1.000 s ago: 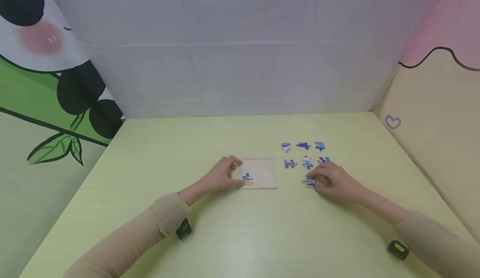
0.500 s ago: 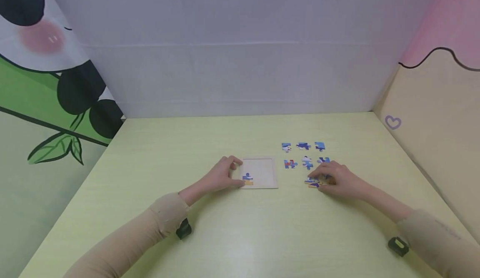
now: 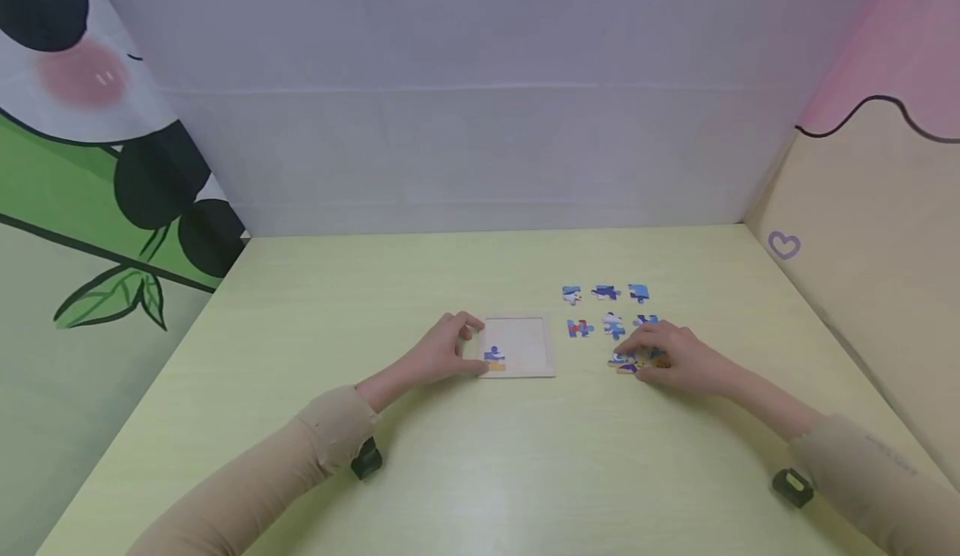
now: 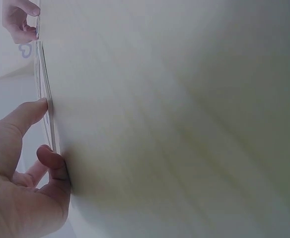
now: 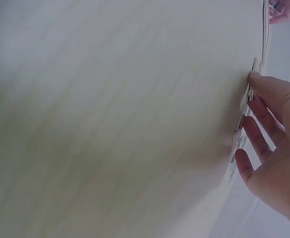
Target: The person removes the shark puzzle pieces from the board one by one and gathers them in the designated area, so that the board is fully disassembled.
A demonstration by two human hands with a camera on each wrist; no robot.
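Note:
In the head view, a square wooden puzzle tray (image 3: pixel 528 346) lies mid-table, with a blue-and-yellow jigsaw piece (image 3: pixel 494 359) in its near left corner. My left hand (image 3: pixel 440 348) holds the tray's left side, thumb at the near corner and index finger at the far one. To the right, my right hand (image 3: pixel 681 360) pinches a blue, white and yellow puzzle piece (image 3: pixel 625 362) low over the table, thumb in front and fingertips behind. The hand partly covers the pieces beneath it. In the right wrist view, the thumb (image 5: pixel 264 83) touches a piece's edge.
Behind the right hand, several loose puzzle pieces lie in two rows, among them a red-and-blue piece (image 3: pixel 580 328) and a dark blue piece (image 3: pixel 605 292). A pale wall panel (image 3: pixel 480 164) closes off the table's back. Dark wrist devices hang at both sleeves.
My right hand has shifted slightly to the right, and the pieces under its fingers have slid a little with it. The left hand and the tray stay in place.

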